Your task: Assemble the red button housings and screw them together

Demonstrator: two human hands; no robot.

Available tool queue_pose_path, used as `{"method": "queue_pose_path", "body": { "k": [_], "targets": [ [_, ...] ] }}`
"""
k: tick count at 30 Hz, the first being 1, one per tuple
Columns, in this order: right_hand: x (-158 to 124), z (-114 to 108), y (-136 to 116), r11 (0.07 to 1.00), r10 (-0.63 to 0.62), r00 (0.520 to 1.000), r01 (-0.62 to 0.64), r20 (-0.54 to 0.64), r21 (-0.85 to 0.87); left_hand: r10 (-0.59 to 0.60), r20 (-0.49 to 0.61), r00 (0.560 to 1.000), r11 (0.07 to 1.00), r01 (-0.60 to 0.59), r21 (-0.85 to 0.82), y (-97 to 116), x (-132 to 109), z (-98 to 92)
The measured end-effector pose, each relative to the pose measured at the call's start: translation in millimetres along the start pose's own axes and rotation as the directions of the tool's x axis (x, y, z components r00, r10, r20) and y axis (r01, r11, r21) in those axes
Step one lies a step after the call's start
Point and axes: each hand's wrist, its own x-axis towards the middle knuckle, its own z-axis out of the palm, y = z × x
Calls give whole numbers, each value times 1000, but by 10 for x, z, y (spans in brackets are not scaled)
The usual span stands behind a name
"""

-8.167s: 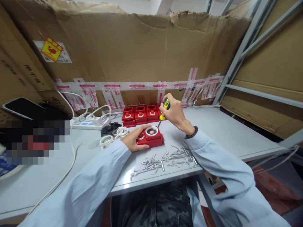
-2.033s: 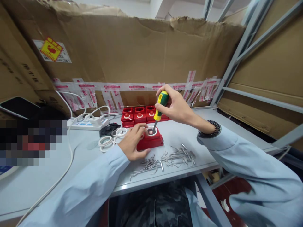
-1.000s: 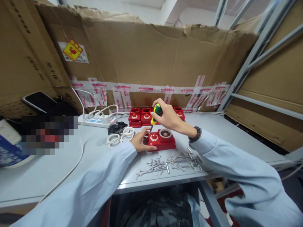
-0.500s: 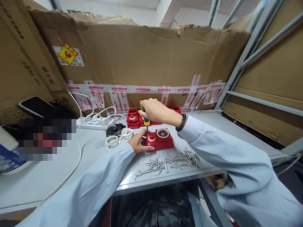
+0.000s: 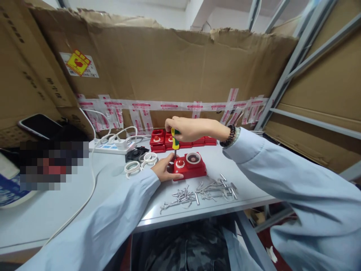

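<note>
A red box-shaped housing [image 5: 194, 172] with a round speaker-like opening and a red knob lies on the table in front of me. My left hand [image 5: 166, 168] grips its left end, thumb along the near side and fingers behind. Above that end, my right hand [image 5: 184, 129] is wrapped round the green and yellow handle of a screwdriver [image 5: 176, 143]. The screwdriver stands upright, its shaft pointing down at the housing's far left corner; the tip is hidden. Close to the housing's near side lie a pile of loose screws [image 5: 183, 194] and several small metal rods with white strings [image 5: 218, 189].
More red housings [image 5: 158, 139] stand in a row at the back. Left of my left hand lie white rings [image 5: 132, 168] and a black part [image 5: 137, 153]. A white power strip [image 5: 113, 146] with cables sits behind them. Cardboard [image 5: 175, 67] walls off the far side.
My right hand has turned about the screwdriver handle, and its wrist and forearm have swung to the right. The left hand and the red housing stay in place.
</note>
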Motion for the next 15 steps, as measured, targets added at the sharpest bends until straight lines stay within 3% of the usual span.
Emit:
{"method": "queue_pose_path", "body": {
  "k": [6,10,15],
  "targets": [
    [44,74,-28,994,106,976,-105,-190,14,-3,78,997,1000,4,-7,37,14,-56],
    [60,73,-23,992,-21,984,43,-177,121,8,59,998,1000,-8,-11,30,14,-58],
    [47,110,-13,996,70,976,-56,-207,72,-1,67,998,1000,1,-5,26,14,-56]
  ]
}}
